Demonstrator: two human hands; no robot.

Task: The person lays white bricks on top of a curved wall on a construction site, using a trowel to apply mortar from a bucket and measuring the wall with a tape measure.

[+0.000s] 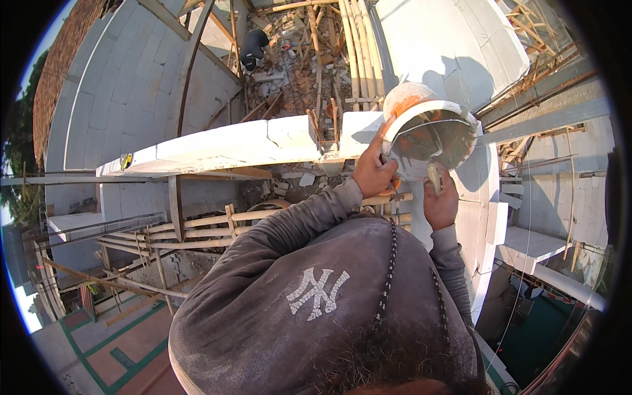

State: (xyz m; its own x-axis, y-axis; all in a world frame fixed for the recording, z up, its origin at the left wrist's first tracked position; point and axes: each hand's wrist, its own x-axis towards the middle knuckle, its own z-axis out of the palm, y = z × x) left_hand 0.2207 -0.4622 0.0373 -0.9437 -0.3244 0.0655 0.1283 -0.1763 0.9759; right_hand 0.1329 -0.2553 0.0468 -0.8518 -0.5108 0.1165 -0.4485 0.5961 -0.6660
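Two hands, left hand (372, 172) and right hand (441, 205), each clamped on one bucket (431, 131).

One bucket (431, 128), two hands (372, 172), perhaps one distant worker (252, 49)

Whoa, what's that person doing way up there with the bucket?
The person stands high up on a building site, beside a wall of white blocks. The left hand grips the rim of a mortar-smeared bucket, which is tipped on top of the wall so its opening faces the camera. The right hand holds a wooden-handled tool at the bucket's mouth. Bamboo scaffolding poles run below, and far down another person crouches among rubble.
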